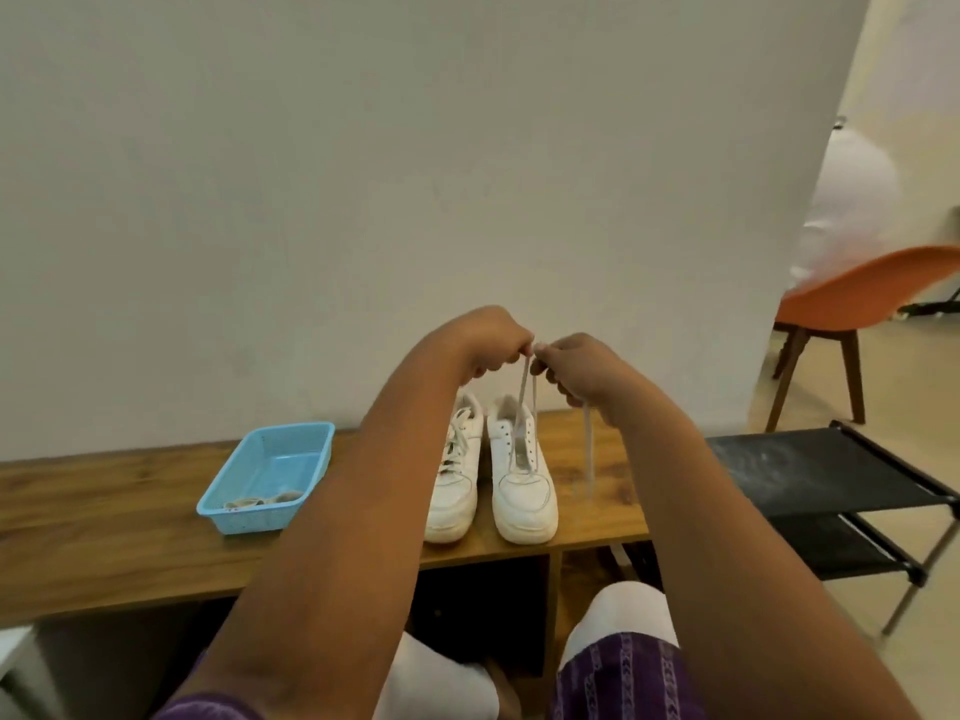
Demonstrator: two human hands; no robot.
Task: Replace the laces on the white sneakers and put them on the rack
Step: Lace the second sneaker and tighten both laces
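Note:
Two white sneakers stand side by side on a wooden bench (104, 511), toes toward me. The left sneaker (453, 475) is laced. The right sneaker (522, 480) has a white lace (525, 402) running only through its lowest eyelets. Both lace strands rise straight up from that shoe. My left hand (491, 343) pinches one strand above the shoes. My right hand (576, 368) pinches the other, and a loose lace end (588, 454) hangs down from this hand to the bench.
A light blue plastic basket (270, 475) sits on the bench left of the sneakers with old laces inside. A black fabric shoe rack (821, 470) stands to the right of the bench. An orange chair (857, 314) is behind it. A plain wall backs the bench.

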